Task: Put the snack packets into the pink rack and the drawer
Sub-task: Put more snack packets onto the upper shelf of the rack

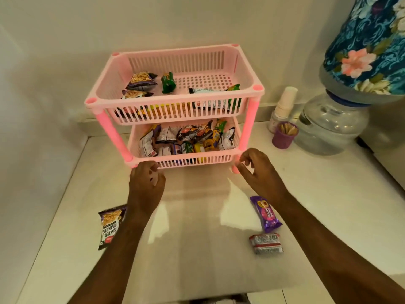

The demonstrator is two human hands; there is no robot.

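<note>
A two-tier pink rack (pixel 175 99) stands at the back of the white counter. Its top basket holds a few snack packets; its lower basket is packed with several. My left hand (pixel 145 183) hovers just in front of the rack's lower left corner, fingers loosely curled and holding nothing. My right hand (pixel 258 170) is by the lower right leg, fingers apart and empty. Three packets lie on the counter: a salted peanuts packet (pixel 110 228) left of my left forearm, a purple biscuit packet (pixel 265 213), and a red-and-silver packet (pixel 266 243) to the right. No drawer is visible.
A purple cup of sticks (pixel 284 136), a small white bottle (pixel 282 108) and a large water jar (pixel 328 128) under a floral cover stand right of the rack. Walls close off the left and back. The counter's front edge (pixel 197 297) is near me.
</note>
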